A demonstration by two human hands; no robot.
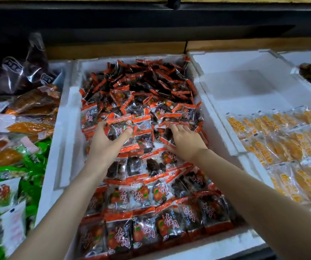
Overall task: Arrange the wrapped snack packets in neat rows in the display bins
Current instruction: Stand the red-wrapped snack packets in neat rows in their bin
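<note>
A white foam bin [66,139] in the middle holds many red-and-clear snack packets. Its near half has packets laid in overlapping rows [150,209]; the far half is a loose heap [143,85]. My left hand [105,145] grips a small bunch of packets [120,128] at the heap's front edge, thumb across the top one. My right hand [184,141] lies palm down just to the right, fingers curled into the packets there; what it holds is hidden under the hand.
To the right, a second foam bin [244,79] holds rows of orange packets [286,147] in its near part. Left of the middle bin lie mixed green, orange and dark bags [19,128]. A dark shelf runs across the back.
</note>
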